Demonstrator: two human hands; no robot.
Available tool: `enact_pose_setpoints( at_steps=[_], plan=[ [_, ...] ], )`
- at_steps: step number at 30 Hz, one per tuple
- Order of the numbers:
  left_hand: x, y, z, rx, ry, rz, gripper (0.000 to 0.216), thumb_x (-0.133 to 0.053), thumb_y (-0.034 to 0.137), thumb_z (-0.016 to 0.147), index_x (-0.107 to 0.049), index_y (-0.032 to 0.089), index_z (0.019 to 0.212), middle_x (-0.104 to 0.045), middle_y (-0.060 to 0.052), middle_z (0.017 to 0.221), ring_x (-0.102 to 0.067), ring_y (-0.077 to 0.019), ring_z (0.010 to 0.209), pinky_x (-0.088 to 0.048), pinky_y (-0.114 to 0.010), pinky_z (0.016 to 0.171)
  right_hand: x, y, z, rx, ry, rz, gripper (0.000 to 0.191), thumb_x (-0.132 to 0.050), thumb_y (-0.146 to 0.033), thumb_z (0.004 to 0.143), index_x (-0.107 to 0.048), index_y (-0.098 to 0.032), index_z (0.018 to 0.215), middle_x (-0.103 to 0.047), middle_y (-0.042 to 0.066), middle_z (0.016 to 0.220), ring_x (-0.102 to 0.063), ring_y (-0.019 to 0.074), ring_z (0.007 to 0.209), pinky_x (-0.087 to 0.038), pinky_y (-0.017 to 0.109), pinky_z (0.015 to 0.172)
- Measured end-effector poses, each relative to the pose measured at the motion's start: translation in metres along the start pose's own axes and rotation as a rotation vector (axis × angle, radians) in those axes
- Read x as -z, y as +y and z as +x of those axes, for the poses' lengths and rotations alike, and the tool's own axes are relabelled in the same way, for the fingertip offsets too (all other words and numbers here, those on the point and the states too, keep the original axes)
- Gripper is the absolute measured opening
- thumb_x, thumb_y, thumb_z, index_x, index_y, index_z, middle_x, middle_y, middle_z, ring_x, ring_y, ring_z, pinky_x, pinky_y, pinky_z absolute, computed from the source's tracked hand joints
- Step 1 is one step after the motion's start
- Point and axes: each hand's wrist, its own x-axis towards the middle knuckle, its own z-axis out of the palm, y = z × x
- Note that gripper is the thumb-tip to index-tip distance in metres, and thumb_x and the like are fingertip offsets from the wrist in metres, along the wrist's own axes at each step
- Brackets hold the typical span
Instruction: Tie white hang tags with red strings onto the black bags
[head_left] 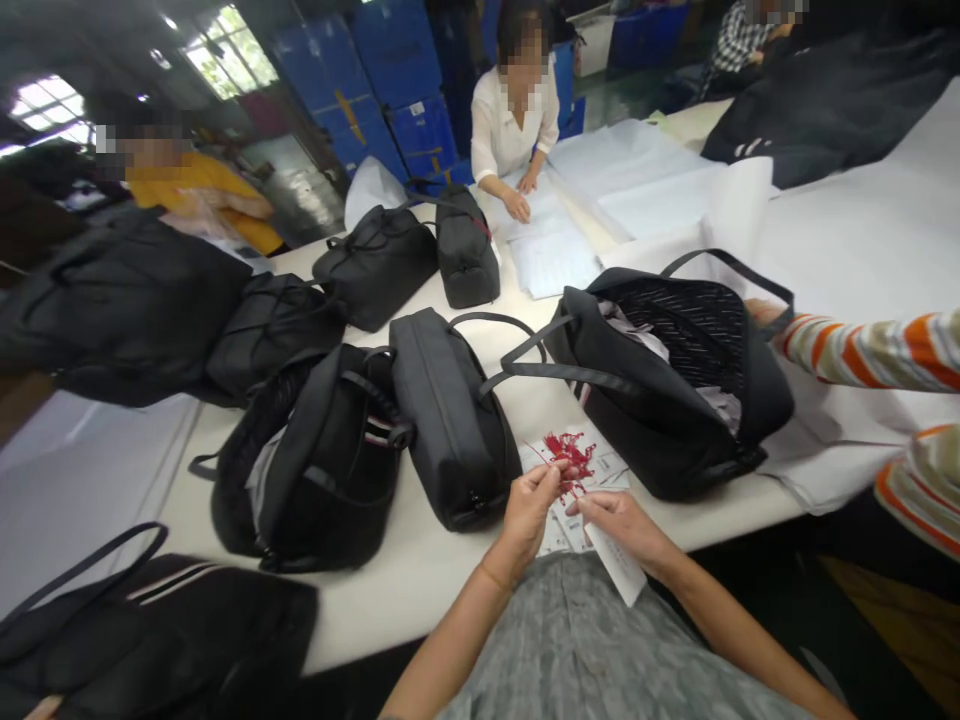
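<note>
At the table edge in front of my body, my left hand pinches a red string between thumb and fingertips. A tangled bunch of red strings lies just beyond those fingertips. Close beside it, my right hand is closed on a white tag, which slants down toward my lap. Several white printed tags are spread on the table under and around the strings. A closed black bag lies to the left of my hands, and an open black bag with a striped lining stands to the right.
More black bags crowd the white table on the left. A person in striped sleeves reaches to the open bag at right. Across the table, a person in white handles pale sheets. Blue boxes are stacked behind.
</note>
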Motion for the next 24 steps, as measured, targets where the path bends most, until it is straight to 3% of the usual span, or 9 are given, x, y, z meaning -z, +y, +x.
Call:
enact_pose_setpoints(
  at_steps=[5, 9, 11, 15, 19, 21, 24],
  plan=[
    [0.029, 0.01, -0.018, 0.003, 0.172, -0.115, 0.037, -0.072, 0.044, 0.081, -0.077, 0.01, 0.097, -0.07, -0.008, 0.076, -0.062, -0.0178, 0.076, -0.049, -0.029, 0.08, -0.033, -0.003, 0.015, 0.07, -0.058, -0.091, 0.058, -0.059, -0.07, 0.078, -0.074, -0.015, 0.083, -0.065, 0.005, 0.063, -0.057, 0.0174, 0.058, -0.041, 0.028, 0.058],
    [0.044, 0.01, -0.027, 0.013, 0.235, -0.148, 0.035, -0.076, 0.042, 0.077, -0.078, 0.011, 0.094, -0.066, -0.004, 0.067, -0.058, -0.0156, 0.068, -0.047, -0.027, 0.072, -0.051, -0.009, 0.021, 0.172, -0.001, -0.138, 0.049, -0.061, -0.062, 0.082, -0.071, -0.016, 0.069, -0.069, 0.006, 0.074, -0.06, 0.0195, 0.072, -0.044, 0.029, 0.067],
    [0.048, 0.01, -0.029, 0.023, 0.241, -0.173, 0.036, -0.076, 0.042, 0.077, -0.077, 0.012, 0.095, -0.067, -0.005, 0.069, -0.058, -0.0158, 0.068, -0.047, -0.026, 0.071, -0.062, -0.011, 0.022, 0.157, 0.04, -0.09, 0.043, -0.066, -0.056, 0.082, -0.071, -0.016, 0.07, -0.068, 0.005, 0.074, -0.059, 0.0176, 0.07, -0.043, 0.027, 0.065],
    [0.052, 0.01, -0.029, 0.043, 0.177, -0.285, 0.039, -0.071, 0.046, 0.082, -0.075, 0.013, 0.102, -0.072, -0.01, 0.089, -0.064, -0.0195, 0.081, -0.049, -0.03, 0.08, -0.086, -0.013, 0.021, -0.038, 0.075, 0.342, 0.035, -0.073, -0.051, 0.079, -0.069, -0.016, 0.08, -0.062, 0.001, 0.066, -0.052, 0.0117, 0.056, -0.04, 0.024, 0.055],
    [0.053, 0.009, -0.026, 0.075, 0.111, -0.469, 0.04, -0.072, 0.044, 0.082, -0.073, 0.013, 0.108, -0.073, -0.013, 0.101, -0.066, -0.0233, 0.095, -0.049, -0.033, 0.091, -0.102, -0.014, 0.023, -0.109, 0.111, 0.796, 0.03, -0.081, -0.042, 0.074, -0.067, -0.016, 0.082, -0.057, -0.001, 0.066, -0.048, 0.0086, 0.056, -0.039, 0.02, 0.053],
    [0.052, 0.008, -0.023, 0.058, 0.105, -0.425, 0.04, -0.073, 0.042, 0.082, -0.074, 0.013, 0.109, -0.073, -0.014, 0.103, -0.065, -0.0242, 0.098, -0.048, -0.034, 0.092, -0.103, -0.015, 0.023, -0.137, 0.103, 0.905, 0.029, -0.08, -0.042, 0.075, -0.067, -0.017, 0.082, -0.054, -0.002, 0.062, -0.045, 0.008, 0.053, -0.037, 0.019, 0.05],
    [0.05, 0.009, -0.018, 0.04, 0.143, -0.331, 0.039, -0.076, 0.04, 0.078, -0.075, 0.013, 0.106, -0.073, -0.013, 0.103, -0.066, -0.0236, 0.096, -0.05, -0.032, 0.089, -0.1, -0.018, 0.024, -0.132, 0.128, 0.871, 0.028, -0.08, -0.042, 0.075, -0.066, -0.018, 0.082, -0.054, -0.002, 0.063, -0.046, 0.0087, 0.054, -0.039, 0.019, 0.05]
  ],
)
